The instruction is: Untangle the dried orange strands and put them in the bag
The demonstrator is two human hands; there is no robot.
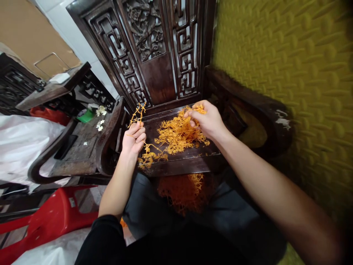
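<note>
My left hand (135,138) is closed around orange plastic sprigs, thin and branching like small twigs. One sprig (138,115) sticks up above the fist, and another (152,156) hangs below it over the front of the dark wooden seat (176,167). A loose heap of the same orange sprigs (176,134) lies on the seat. At the right side of this heap is my right hand (205,117), fingers curled, with orange sprigs showing at its thumb and fingertips. Its grip is partly hidden by the hand itself.
A carved chair back (160,77) rises behind the seat. More orange sprigs (180,193) lie below, between my legs. At left stand a second wooden chair (79,147) with a green tape roll (86,115) and white pieces, and a red plastic stool (52,213). A yellow textured surface (286,55) borders the right.
</note>
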